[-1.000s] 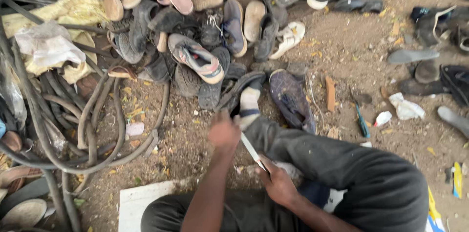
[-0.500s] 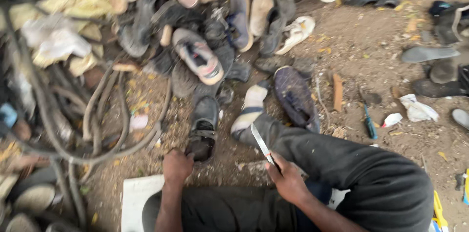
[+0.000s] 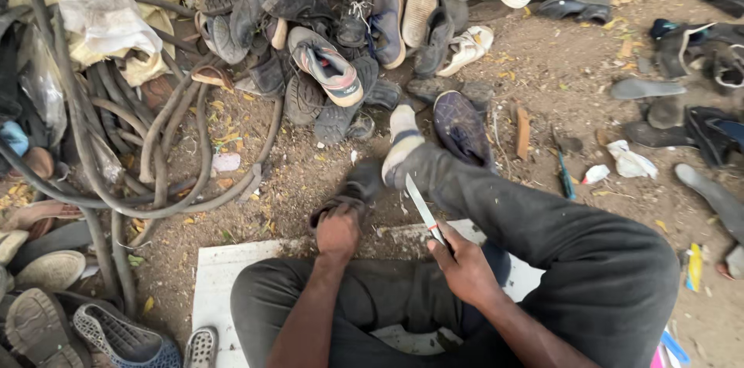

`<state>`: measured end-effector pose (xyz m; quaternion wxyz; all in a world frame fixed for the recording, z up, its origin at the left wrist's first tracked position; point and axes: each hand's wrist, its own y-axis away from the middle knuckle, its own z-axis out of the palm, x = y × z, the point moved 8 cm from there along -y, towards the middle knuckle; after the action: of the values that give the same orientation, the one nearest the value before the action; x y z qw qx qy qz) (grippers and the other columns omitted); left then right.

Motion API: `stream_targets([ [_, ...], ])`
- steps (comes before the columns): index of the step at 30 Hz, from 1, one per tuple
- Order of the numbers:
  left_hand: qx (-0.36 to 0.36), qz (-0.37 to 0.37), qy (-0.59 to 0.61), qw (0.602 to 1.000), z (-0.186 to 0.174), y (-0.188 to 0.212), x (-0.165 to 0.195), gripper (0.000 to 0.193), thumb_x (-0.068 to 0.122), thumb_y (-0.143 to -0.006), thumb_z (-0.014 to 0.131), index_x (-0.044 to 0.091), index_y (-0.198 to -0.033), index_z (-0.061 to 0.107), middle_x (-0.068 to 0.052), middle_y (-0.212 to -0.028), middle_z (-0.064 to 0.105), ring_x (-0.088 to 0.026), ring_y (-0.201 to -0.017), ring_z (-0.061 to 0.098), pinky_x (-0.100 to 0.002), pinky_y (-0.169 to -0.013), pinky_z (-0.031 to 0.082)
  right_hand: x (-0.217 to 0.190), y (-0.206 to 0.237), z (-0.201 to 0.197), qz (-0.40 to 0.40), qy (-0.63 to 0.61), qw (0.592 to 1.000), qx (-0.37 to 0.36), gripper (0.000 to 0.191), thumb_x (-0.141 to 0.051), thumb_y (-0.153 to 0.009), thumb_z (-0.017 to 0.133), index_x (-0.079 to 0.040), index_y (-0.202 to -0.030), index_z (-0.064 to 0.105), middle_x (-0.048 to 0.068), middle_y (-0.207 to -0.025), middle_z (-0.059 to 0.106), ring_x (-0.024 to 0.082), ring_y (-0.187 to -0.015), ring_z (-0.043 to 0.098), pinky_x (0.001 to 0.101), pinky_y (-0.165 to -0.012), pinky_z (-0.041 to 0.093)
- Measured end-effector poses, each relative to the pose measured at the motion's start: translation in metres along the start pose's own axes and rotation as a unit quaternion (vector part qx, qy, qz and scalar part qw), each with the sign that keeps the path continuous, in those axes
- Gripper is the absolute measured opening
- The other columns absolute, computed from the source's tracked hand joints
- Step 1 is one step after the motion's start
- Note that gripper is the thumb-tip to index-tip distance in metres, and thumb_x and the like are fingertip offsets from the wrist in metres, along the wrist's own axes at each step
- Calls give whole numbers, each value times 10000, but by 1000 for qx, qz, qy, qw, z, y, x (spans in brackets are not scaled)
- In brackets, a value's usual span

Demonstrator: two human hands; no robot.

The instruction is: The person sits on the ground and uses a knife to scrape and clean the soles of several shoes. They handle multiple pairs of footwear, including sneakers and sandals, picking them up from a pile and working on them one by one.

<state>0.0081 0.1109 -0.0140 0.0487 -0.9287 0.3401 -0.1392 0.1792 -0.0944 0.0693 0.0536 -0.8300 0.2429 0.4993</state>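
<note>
Now, left hand [image 3: 338,230] clamped on dark shoe [image 3: 350,192], right hand [image 3: 467,267] gripping knife [image 3: 425,211].

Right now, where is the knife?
In the head view the knife is in the right hand, blade pointing up-left toward the socked foot, just right of the dark shoe the left hand grips.

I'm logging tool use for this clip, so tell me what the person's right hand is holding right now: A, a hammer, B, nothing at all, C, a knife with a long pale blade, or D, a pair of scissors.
C: the right hand grips a knife whose long pale blade points up and away, while the left hand grasps a dark shoe on the ground.
</note>
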Motion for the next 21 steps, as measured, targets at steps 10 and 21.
stream_targets([
  [10,14,56,71,996,-2,-23,29,219,303,-883,696,107,-902,791,-64,-1035,748,-281,-1011,695,-459,-955,485,13,-25,33,-37,225,973,-21,379,-342,-983,578,-127,-1293,613,192,-843,736,423,-814,713,539,-710,534],
  [21,117,40,170,978,-6,-20,17,183,259,-855,740,82,-807,746,-108,-862,702,-347,-841,681,-490,-789,508,54,-92,119,-70,307,948,-53,438,-199,-934,574,-198,-1372,565,184,-856,741,404,-763,723,562,-709,561],
])
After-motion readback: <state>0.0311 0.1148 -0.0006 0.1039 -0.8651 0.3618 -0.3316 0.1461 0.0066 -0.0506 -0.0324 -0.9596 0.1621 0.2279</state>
